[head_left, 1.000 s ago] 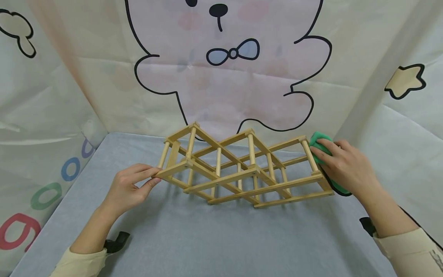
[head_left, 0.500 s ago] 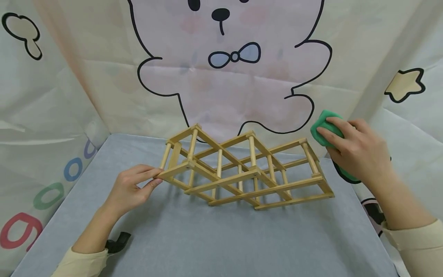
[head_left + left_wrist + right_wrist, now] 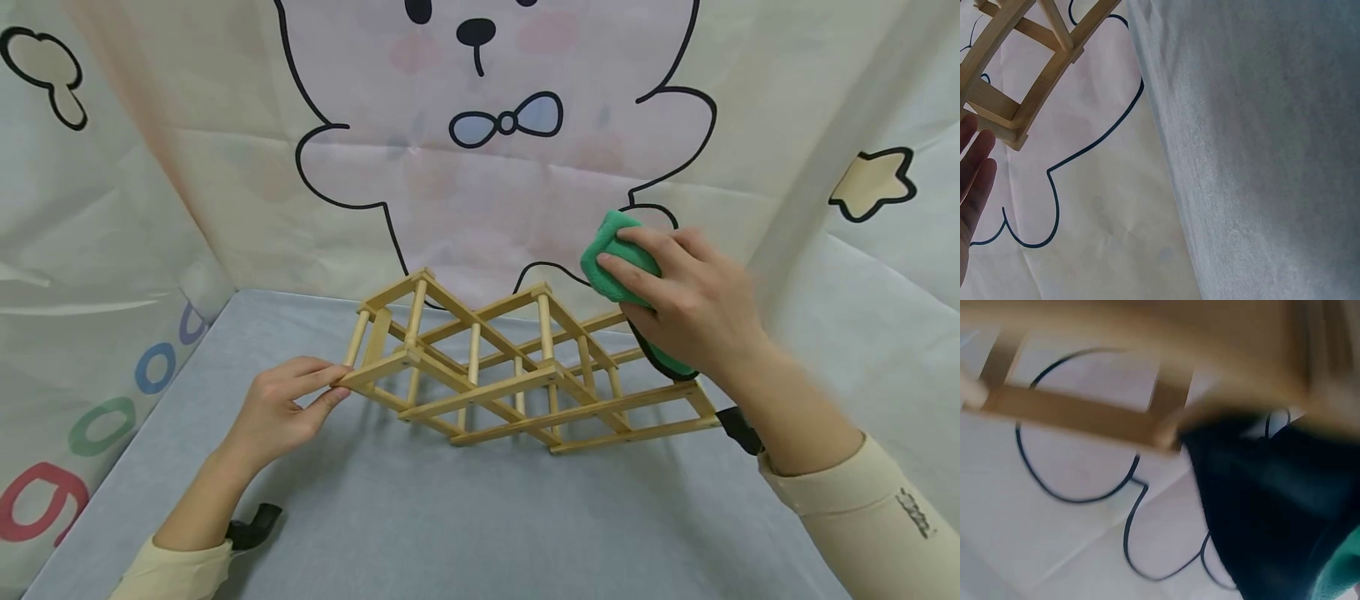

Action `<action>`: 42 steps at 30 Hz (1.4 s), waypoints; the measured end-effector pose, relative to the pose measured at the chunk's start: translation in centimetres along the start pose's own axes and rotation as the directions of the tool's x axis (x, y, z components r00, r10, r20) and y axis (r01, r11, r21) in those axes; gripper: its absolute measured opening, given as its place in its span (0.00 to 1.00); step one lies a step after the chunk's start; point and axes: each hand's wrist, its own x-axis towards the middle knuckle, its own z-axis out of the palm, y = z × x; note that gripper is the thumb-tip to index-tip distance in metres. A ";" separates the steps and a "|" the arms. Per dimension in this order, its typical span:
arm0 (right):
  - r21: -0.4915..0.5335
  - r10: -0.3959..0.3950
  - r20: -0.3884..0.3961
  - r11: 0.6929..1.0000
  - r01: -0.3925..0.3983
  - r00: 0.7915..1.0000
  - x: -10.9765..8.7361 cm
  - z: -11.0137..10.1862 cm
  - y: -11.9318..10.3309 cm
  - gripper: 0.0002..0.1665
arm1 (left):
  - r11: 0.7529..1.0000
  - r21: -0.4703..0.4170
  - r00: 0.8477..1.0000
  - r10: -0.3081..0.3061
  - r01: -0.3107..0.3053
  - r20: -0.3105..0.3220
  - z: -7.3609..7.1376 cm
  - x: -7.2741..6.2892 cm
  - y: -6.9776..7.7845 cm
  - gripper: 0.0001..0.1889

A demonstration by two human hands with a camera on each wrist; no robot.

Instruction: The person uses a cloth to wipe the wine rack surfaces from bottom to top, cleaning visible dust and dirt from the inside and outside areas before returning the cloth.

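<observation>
A folding wooden rack (image 3: 555, 369) of crossed slats and round dowels stretches across the middle of the head view. At its left corner my left hand (image 3: 281, 408) pinches a slat between thumb and fingers. Over the rack's right end, my right hand (image 3: 697, 296) grips a green cleaning cloth (image 3: 611, 258) with a black edge. The cloth and hand hide part of that end. In the right wrist view the cloth's dark side (image 3: 1254, 506) hangs close to the blurred rack; whether they touch I cannot tell. The left wrist view shows fingers (image 3: 979, 169) beside the rack's end.
A light blue-grey cloth (image 3: 480, 517) covers the table. Printed fabric walls (image 3: 247, 167) with cartoon drawings enclose it at the back and sides. Dark straps (image 3: 255, 527) show at the wrists.
My right hand drew the green cloth off the rack's right end, up and outward, then swung it left over the rack. The left hand and the rack stay nearly where they were.
</observation>
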 end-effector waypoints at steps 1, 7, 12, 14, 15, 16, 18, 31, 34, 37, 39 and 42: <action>0.003 0.004 0.022 1.000 -0.004 1.000 0.1 0.4 -0.3 0.32 | 1.000 -0.002 1.000 -0.001 0.001 0.002 0.0 0.0 0.0 0.21; 0.053 0.061 0.251 0.996 -0.077 0.966 -0.1 2.6 -1.7 0.33 | 1.000 0.005 1.000 -0.002 0.002 0.007 -0.1 0.0 0.1 0.20; 0.047 0.076 0.428 0.993 -0.106 0.901 -0.8 4.0 -2.0 0.31 | 1.000 0.011 1.000 -0.004 0.004 0.011 -0.2 0.0 0.1 0.20; 0.042 0.057 0.450 0.996 -0.085 0.891 -1.2 4.5 -2.0 0.30 | 1.000 0.012 1.000 -0.006 0.006 0.013 -0.2 0.0 0.1 0.20; 0.038 0.040 0.454 0.997 -0.065 0.890 -1.4 4.7 -1.9 0.30 | 1.000 0.014 1.000 -0.008 0.007 0.013 -0.2 0.0 0.1 0.20; 0.033 0.024 0.455 0.999 -0.043 0.890 -1.5 4.9 -2.0 0.30 | 1.000 0.013 1.000 -0.008 0.008 0.013 -0.2 0.0 0.1 0.21; 0.023 -0.009 0.453 1.000 -0.001 0.891 -1.8 5.1 -2.0 0.30 | 1.000 0.014 1.000 -0.009 0.009 0.012 -0.1 0.0 0.0 0.21; 0.000 -0.012 0.592 1.000 0.015 0.806 -3.1 4.8 -2.0 0.26 | 1.000 0.009 1.000 -0.011 0.010 0.010 0.0 -0.1 -0.1 0.20; 0.012 -0.025 0.576 1.000 0.022 0.817 -3.3 5.0 -2.0 0.26 | 1.000 0.009 1.000 -0.014 0.014 0.011 0.0 -0.1 -0.1 0.21; 0.033 -0.048 0.540 0.999 0.036 0.841 -3.4 5.3 -2.0 0.28 | 1.000 0.011 1.000 -0.017 0.016 0.011 -0.1 -0.1 -0.1 0.21; 0.041 -0.064 0.515 0.998 0.050 0.855 -3.4 5.4 -2.0 0.28 | 1.000 0.014 1.000 -0.017 0.017 0.011 -0.1 -0.1 0.0 0.21; 0.043 -0.079 0.483 0.997 0.066 0.872 -3.2 5.6 -2.0 0.28 | 1.000 0.011 1.000 -0.015 0.015 0.012 -0.1 -0.1 0.0 0.21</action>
